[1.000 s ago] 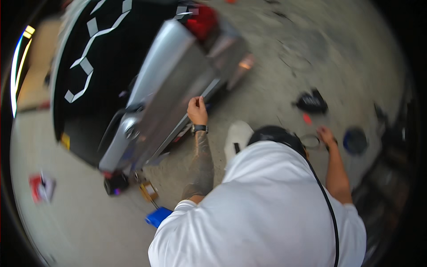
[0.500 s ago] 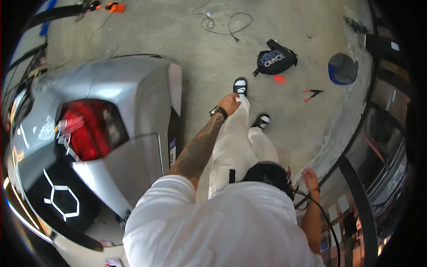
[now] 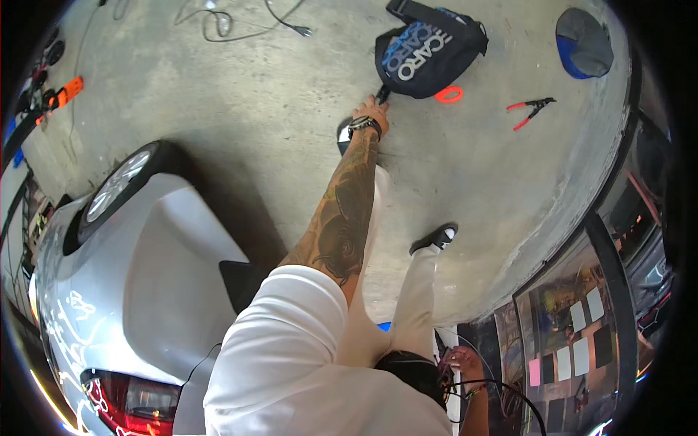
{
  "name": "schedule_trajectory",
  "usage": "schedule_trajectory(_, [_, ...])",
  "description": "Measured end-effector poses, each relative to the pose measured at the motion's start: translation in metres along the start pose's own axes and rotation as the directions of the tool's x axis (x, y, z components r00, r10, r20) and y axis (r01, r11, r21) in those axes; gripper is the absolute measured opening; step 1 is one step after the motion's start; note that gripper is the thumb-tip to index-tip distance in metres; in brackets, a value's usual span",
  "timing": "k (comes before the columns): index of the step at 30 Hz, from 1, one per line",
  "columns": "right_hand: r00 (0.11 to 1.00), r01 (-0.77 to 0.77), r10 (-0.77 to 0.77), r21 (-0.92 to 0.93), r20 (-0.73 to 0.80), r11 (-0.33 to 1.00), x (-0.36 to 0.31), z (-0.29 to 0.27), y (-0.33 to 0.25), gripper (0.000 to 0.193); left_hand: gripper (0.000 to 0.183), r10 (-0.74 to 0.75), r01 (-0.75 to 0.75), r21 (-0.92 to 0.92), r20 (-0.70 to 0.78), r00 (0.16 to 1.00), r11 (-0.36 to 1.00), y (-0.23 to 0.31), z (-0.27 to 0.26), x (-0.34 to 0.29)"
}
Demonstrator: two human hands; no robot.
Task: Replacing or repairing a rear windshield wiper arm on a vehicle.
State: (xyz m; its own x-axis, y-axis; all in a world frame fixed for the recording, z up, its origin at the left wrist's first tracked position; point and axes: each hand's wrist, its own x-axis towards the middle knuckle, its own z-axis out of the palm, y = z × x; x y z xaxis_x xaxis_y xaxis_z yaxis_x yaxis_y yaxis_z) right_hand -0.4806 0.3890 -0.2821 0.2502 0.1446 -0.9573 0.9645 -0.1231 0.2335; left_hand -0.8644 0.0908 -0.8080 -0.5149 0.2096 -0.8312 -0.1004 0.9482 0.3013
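Observation:
My left hand (image 3: 371, 115), with a dark bracelet at the wrist, reaches down over the floor, fingers stretched and apart. Its fingertips are at the black strap end (image 3: 382, 94) of a black bag (image 3: 429, 58) with pale and blue lettering; whether they touch it I cannot tell. Beside the bag lies a flat red-orange ring (image 3: 448, 94). To the right are pliers (image 3: 534, 112) with red handles. My right hand (image 3: 465, 361) is low by my right hip, beside a black cable (image 3: 509, 389); its fingers are too indistinct to read.
A silver car (image 3: 167, 269) stands close on my left, its wheel (image 3: 120, 185) beyond. A grey and blue rounded thing (image 3: 584, 43) lies at the far right near the wall's edge. A cord with a plug (image 3: 302, 31) crosses the floor. Glass panels (image 3: 574, 341) are at right.
I have stepped forward and bent lower, so the bag and pliers look nearer. My left hand has moved from beside my leg to the bag's strap end. My right hand stays by the hip.

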Motion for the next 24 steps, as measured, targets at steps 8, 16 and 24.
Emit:
schedule_trajectory(8, [0.991,-0.006,-0.007,-0.103,-0.130,0.995,0.013,-0.022,-0.019,0.039,0.024,-0.010,-0.080,-0.265,-0.321,0.947,0.961,-0.018,0.044,0.013])
schedule_trajectory(16, [0.902,0.420,-0.427,-0.338,0.059,0.842,-0.004,0.049,-0.157,0.034,0.026,0.064,-0.180,-0.770,-0.179,0.982,0.612,-0.056,-0.012,-0.151])
schedule_trajectory(24, [0.637,0.754,-0.652,-0.155,0.412,0.639,-0.134,0.147,-0.249,0.042,0.036,0.105,-0.526,-0.774,-0.525,0.844,0.352,0.058,-0.164,-0.450])
